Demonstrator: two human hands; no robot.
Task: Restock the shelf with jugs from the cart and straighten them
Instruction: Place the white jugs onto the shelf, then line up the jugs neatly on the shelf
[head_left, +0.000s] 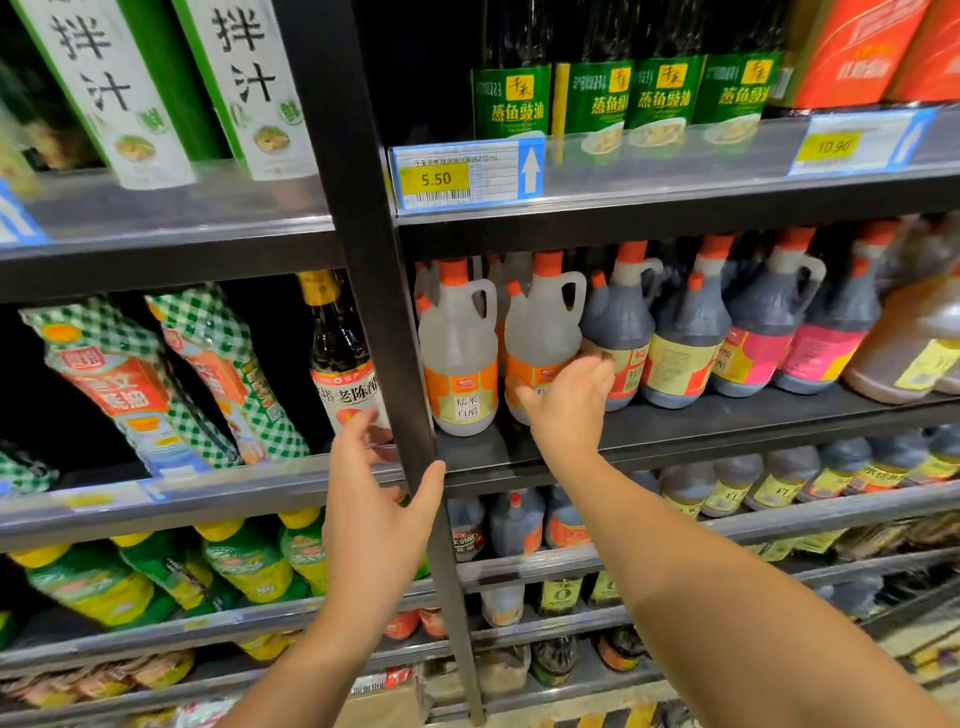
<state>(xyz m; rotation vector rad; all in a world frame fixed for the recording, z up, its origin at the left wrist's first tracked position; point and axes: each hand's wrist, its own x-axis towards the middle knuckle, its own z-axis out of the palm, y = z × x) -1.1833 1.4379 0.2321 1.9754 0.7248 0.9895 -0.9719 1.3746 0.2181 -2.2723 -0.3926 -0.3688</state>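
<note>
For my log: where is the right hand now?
In the head view, right of centre, the right hand grips the second clear jug on the middle shelf, beside the first dark jug.

Black metal shelf (727, 418), front row, left to right: clear plastic jug with orange cap (457, 353) next to the black upright post (384, 312); second clear jug (540, 327) just beside it; four dark-filled jugs (685, 338) with orange caps and yellow or pink labels; large amber jug (914, 332) at far right. Further jugs stand behind.
</note>
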